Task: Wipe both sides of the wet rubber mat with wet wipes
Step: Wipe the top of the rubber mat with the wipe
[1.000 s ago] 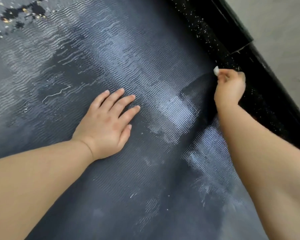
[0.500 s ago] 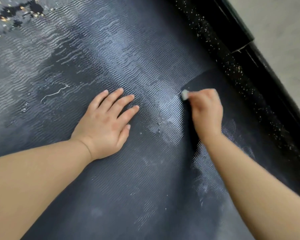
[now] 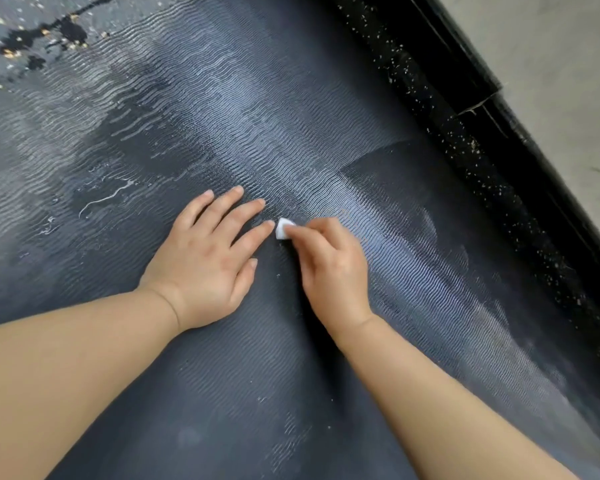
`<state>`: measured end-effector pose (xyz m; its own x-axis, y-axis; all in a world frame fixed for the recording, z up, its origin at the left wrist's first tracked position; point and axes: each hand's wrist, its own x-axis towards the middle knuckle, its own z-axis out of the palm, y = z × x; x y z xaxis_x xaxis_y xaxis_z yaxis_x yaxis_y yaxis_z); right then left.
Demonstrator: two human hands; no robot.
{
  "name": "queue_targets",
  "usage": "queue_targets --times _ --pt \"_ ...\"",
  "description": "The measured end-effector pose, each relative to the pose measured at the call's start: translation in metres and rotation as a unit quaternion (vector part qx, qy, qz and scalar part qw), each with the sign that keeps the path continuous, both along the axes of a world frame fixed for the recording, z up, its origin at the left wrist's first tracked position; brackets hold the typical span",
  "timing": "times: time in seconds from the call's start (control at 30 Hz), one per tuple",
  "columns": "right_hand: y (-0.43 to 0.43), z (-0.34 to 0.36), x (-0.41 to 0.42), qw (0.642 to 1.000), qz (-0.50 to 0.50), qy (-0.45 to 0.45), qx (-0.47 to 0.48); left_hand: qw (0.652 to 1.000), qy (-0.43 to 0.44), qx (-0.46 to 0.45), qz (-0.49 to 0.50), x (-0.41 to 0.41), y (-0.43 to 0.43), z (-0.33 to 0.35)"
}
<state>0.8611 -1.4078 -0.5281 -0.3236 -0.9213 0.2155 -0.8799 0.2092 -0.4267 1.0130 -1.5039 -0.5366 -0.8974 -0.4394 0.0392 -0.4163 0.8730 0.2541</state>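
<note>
Now your right hand (image 3: 329, 268) pinches a small white wet wipe (image 3: 284, 229), fingers curled, just beside your left hand (image 3: 205, 258), which lies flat and spread on the rubber mat (image 3: 222, 109) beneath both. You seem mid-stroke on this face; next, press firmly across the glistening ribs beyond.

Left hand (image 3: 201, 261) blocks leftward; mat (image 3: 413, 244) open rightward to black ledge (image 3: 465, 150).

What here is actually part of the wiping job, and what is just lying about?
Part of the job: wet rubber mat; wet wipe, pinched by the right hand; left hand, flat on the mat.

Just lying about: black speckled strip along the mat's right edge; grey floor beyond it; dark stain with yellowish bits.
</note>
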Motion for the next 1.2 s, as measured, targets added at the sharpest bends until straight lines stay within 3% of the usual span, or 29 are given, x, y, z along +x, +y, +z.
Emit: queue_targets --times 0.1,0.2,0.3,0.4,0.5,0.63,0.77,0.83,0.9,1.03,1.1,1.2 --pt "-0.01 0.005 -0.036 0.998 0.044 0.035 0.017 1.0 0.006 0.002 0.003 0.001 -0.001 -0.001" --pt "-0.042 0.003 -0.106 0.987 -0.113 0.089 0.071 1.0 0.005 0.0 0.005 0.002 -0.001 -0.002" --pt "-0.066 0.002 -0.163 0.95 -0.308 0.032 0.042 1.0 0.004 -0.002 0.003 0.003 -0.001 -0.002" --pt "-0.078 -0.004 -0.171 0.914 -0.402 0.031 0.039 1.0 0.002 -0.002 0.002 0.002 -0.002 -0.002" --pt "-0.074 -0.007 -0.122 0.938 -0.341 0.046 0.044 1.0 0.002 -0.001 0.002 0.001 -0.002 -0.003" --pt "-0.024 -0.007 -0.018 0.992 -0.129 0.011 -0.011 1.0 0.001 -0.002 0.003 0.001 -0.001 -0.003" --pt "0.002 0.004 0.002 0.999 0.02 -0.017 0.026 1.0 -0.001 -0.001 0.001 0.001 0.0 -0.003" --pt "-0.016 0.005 -0.032 0.999 0.01 0.027 0.037 1.0 0.002 -0.001 0.003 0.002 -0.001 -0.003" --pt "-0.041 0.003 -0.082 0.992 -0.083 0.08 0.053 1.0 0.003 -0.003 0.004 0.002 -0.001 -0.004" --pt "-0.067 0.004 -0.16 0.95 -0.31 0.029 0.013 1.0 0.009 -0.007 0.006 0.001 -0.001 -0.004" --pt "-0.067 -0.002 -0.155 0.942 -0.333 0.029 0.017 1.0 0.01 -0.008 0.007 0.001 -0.001 -0.004" --pt "-0.048 -0.004 -0.097 0.963 -0.264 0.042 0.012 1.0 0.012 -0.006 0.008 0.001 -0.001 -0.004"
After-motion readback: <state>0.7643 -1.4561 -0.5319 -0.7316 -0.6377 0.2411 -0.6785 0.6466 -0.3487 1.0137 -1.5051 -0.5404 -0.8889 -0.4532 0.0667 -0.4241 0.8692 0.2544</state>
